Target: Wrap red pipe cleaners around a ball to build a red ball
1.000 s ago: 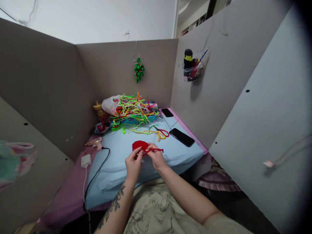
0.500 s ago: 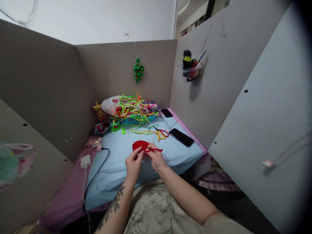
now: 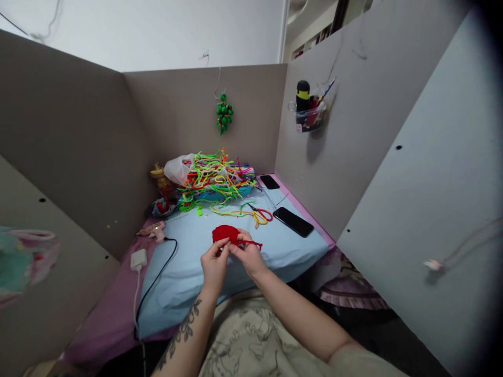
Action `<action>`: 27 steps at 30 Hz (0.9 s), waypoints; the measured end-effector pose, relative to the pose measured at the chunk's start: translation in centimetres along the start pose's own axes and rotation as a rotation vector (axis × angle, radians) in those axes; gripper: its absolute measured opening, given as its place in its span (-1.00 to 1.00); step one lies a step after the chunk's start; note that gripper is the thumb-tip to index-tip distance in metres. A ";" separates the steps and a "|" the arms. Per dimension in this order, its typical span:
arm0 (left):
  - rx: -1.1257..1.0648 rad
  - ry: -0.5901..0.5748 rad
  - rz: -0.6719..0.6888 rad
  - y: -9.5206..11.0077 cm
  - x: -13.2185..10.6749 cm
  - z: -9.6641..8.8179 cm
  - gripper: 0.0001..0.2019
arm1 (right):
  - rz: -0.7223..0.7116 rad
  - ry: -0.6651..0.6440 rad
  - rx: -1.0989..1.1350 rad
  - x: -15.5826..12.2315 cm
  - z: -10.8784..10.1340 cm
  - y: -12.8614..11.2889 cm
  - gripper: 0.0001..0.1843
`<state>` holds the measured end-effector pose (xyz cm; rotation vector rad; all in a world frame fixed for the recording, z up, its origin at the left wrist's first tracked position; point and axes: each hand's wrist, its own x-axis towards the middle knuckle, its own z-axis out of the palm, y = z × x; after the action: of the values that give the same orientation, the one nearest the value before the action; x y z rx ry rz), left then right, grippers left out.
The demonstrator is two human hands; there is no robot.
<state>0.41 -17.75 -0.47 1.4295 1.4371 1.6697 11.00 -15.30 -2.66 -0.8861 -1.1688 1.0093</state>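
Between my hands, above the front of the blue-covered table (image 3: 184,293), is a rounded red fuzzy piece (image 3: 225,232) that looks made of pipe cleaners. My left hand (image 3: 214,259) pinches its near edge with thumb and fingertips. My right hand (image 3: 249,256) is closed on its right side, and a short red pipe-cleaner end (image 3: 255,243) sticks out past those fingers to the right. The thumbs nearly meet at the near edge. Fingers hide the underside of the red piece.
Behind lies a heap of colourful pipe cleaners (image 3: 220,173) in a blue tray (image 3: 214,196). Scissors (image 3: 261,213) and two phones (image 3: 293,222) (image 3: 269,182) lie to the right. At left are a pink glue gun (image 3: 155,230), its black cord and a white adapter (image 3: 138,258). Grey panels enclose the table.
My right thumb has moved slightly left toward the left fingertips, and the red piece has turned a little. Both hands keep hold of it.
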 end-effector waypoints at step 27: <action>-0.208 -0.052 -0.284 0.8 0.3 0.1 -0.54 | 0.006 0.207 -0.056 0.2 0.5 -0.5 -0.73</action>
<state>0.60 -17.70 0.33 1.0918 1.3250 1.5395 10.64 -15.29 -2.10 -1.0138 -1.0233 0.8701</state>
